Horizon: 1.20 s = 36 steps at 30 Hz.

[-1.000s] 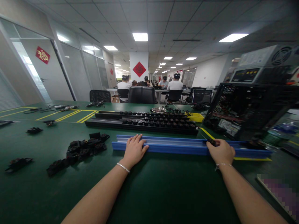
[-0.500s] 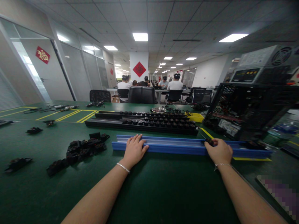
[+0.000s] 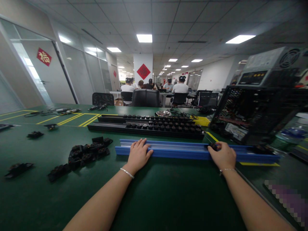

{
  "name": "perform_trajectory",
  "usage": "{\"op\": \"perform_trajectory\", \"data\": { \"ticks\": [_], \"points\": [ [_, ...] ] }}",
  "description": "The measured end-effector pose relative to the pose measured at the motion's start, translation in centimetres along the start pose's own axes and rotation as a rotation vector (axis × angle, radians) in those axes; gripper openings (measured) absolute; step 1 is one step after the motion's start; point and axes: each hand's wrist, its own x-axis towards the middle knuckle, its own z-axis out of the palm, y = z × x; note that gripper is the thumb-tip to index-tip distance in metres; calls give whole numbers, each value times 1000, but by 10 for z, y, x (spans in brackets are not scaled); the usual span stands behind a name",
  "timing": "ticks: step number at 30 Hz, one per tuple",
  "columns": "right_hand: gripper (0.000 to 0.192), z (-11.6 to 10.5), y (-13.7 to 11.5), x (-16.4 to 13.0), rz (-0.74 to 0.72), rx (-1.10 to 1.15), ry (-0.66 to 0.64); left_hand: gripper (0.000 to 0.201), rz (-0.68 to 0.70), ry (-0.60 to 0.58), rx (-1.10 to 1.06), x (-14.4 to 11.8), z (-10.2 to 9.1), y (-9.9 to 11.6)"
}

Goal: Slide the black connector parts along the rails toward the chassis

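A long blue channel rail (image 3: 178,154) lies across the green table in front of me. My left hand (image 3: 139,155) rests over the rail's left part, fingers spread across it. Toward the right, my right hand (image 3: 223,156) is closed on a small black part (image 3: 212,146) at the rail's channel, mostly covered by the fingers. Another black part (image 3: 263,149) sits in the rail's right end. To the left of the rail lies a heap of similar black parts (image 3: 86,157), with a single one (image 3: 18,169) farther left.
Behind the blue rail stand black rails (image 3: 144,129) filled with round-topped parts. A metal dish (image 3: 163,113) and a yellow tray (image 3: 200,121) are beyond. An opened computer case (image 3: 255,112) and a plastic bottle (image 3: 295,133) stand at right. People sit at tables farther back.
My right hand has slid slightly left along the blue rail with the small black part. My left hand has stayed in place.
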Motion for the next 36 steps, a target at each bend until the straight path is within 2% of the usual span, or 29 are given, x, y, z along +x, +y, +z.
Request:
{"op": "perform_trajectory", "data": {
  "ticks": [16, 36],
  "points": [
    [35, 0, -11, -5, -23, 17, 4, 35, -3, -7, -14, 0, -3, 1],
    [39, 2, -16, -6, -71, 23, -55, 36, 5, 0, -4, 0, -1, 0]
  ]
}}
